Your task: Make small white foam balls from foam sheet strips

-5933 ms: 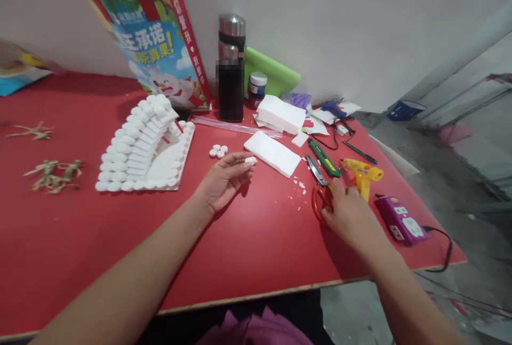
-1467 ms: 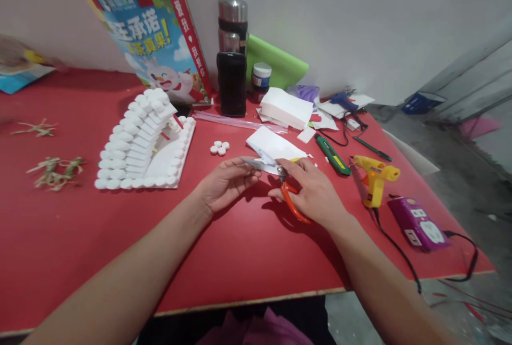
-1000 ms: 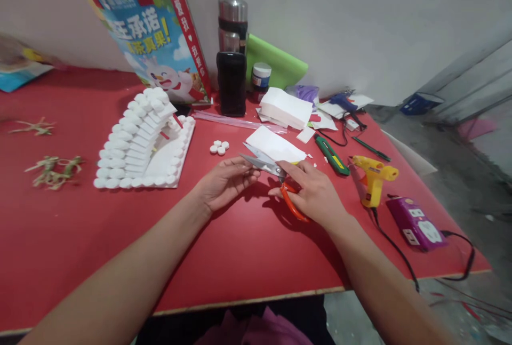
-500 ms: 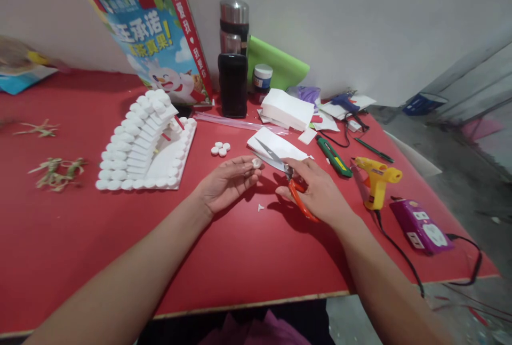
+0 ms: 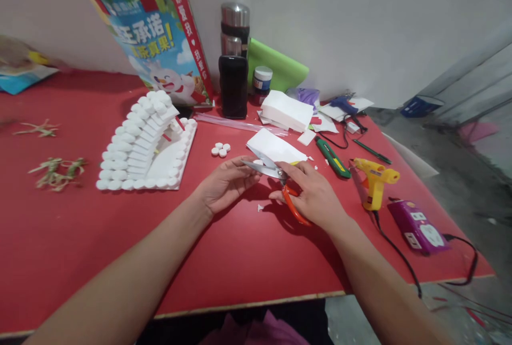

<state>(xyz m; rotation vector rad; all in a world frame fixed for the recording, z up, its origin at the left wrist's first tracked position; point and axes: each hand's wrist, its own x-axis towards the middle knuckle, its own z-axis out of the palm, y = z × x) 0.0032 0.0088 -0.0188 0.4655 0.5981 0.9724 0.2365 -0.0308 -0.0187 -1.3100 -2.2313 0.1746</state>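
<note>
My right hand [image 5: 310, 187] is closed on red-handled scissors [image 5: 295, 207], their blades pointing left toward my other hand. Between the blades shows a small white foam piece [image 5: 258, 162], pinched in the fingertips of my left hand [image 5: 229, 182] and partly hidden by the metal. A tiny white offcut [image 5: 260, 208] lies on the red table just below. Several round white discs [image 5: 220, 149] sit in a cluster beyond my left hand. Further left stands a white model [image 5: 140, 145] edged with similar discs, with a curved row of steps. A white sheet [image 5: 276, 145] lies behind the scissors.
On the right are a green utility knife [image 5: 333, 157], a yellow glue gun [image 5: 375, 179] with a cord and a purple power box [image 5: 418, 226]. A black phone [image 5: 233, 87], a steel flask [image 5: 235, 19] and a printed bag [image 5: 148, 35] stand at the back. Straw figures [image 5: 58, 173] lie left.
The right hand has picked up the scissors from the table and brought them to the foam piece. A snipped offcut has fallen; the blades moved away briefly and are back at the piece.
</note>
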